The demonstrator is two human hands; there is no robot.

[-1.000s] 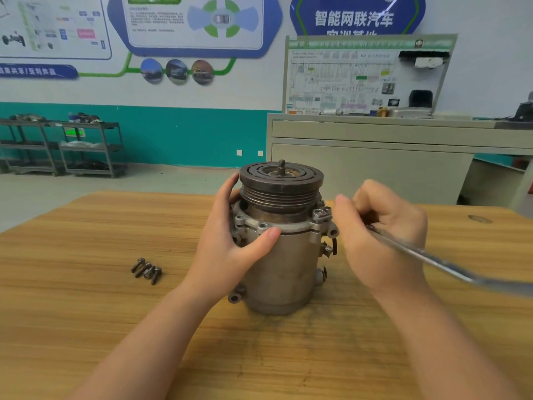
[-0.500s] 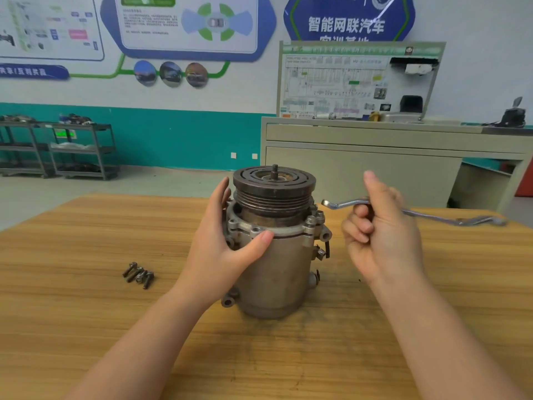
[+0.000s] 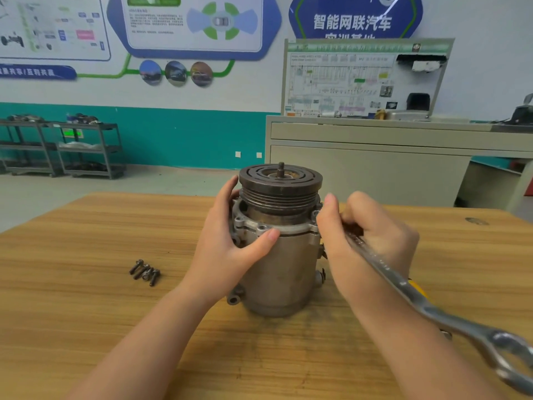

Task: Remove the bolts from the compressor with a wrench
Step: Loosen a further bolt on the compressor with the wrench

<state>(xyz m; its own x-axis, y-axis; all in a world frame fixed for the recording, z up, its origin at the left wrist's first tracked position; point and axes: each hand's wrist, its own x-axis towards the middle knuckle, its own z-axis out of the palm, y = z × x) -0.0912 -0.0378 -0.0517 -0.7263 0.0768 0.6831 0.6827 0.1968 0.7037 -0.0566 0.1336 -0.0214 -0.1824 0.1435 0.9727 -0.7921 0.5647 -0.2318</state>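
On the wooden table [image 3: 86,298] the compressor [image 3: 284,269] stands upright, pulley end up, and the left hand [image 3: 227,255] is wrapped round its left side, fingers curled behind the flange, thumb pressed across the front just under the bolt ring. Right of those fingers, the right hand [image 3: 366,249] sits tight against the compressor's right flange, fingers closed round the wrench [image 3: 403,287]; its shaft runs out from the fingers down toward the camera, ring end [image 3: 510,356] close and blurred. The working end is hidden behind the fingers, so whether it sits on a bolt I cannot tell. Well left of the left thumb, loose bolts [image 3: 145,272] lie clustered on the wood.
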